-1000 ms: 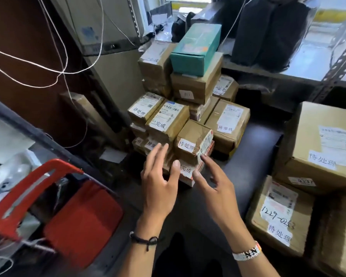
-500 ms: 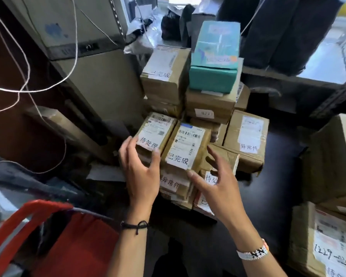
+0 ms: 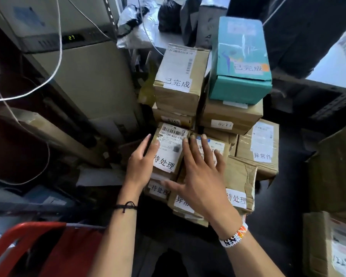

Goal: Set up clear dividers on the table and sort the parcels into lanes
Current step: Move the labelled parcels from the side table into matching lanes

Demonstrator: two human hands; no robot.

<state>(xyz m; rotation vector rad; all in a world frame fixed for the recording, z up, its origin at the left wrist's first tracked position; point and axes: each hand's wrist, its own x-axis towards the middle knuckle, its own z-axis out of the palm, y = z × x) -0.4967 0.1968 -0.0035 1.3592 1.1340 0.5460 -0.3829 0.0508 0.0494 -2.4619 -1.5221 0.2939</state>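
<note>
Fingers (image 3: 190, 154) of the right hand (image 3: 204, 180) lie spread flat on a top parcel (image 3: 218, 144) of the near stack (image 3: 240, 176) on the counter (image 3: 284, 206); left hand (image 3: 141, 164) presses straight-fingered against the neighbouring box (image 3: 169, 150). Neither grips. Recommended: lift one box at a time, bracing the rest.

Single head view, looking steeply down, close over stacked parcels (image 3: 198, 120) at arm's reach.

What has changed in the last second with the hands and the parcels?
Both hands moved forward. The left hand now touches the left side of the left small parcel; the right hand lies flat on the neighbouring parcel. Nothing has been lifted. The stacks behind and the teal box stayed put.
</note>
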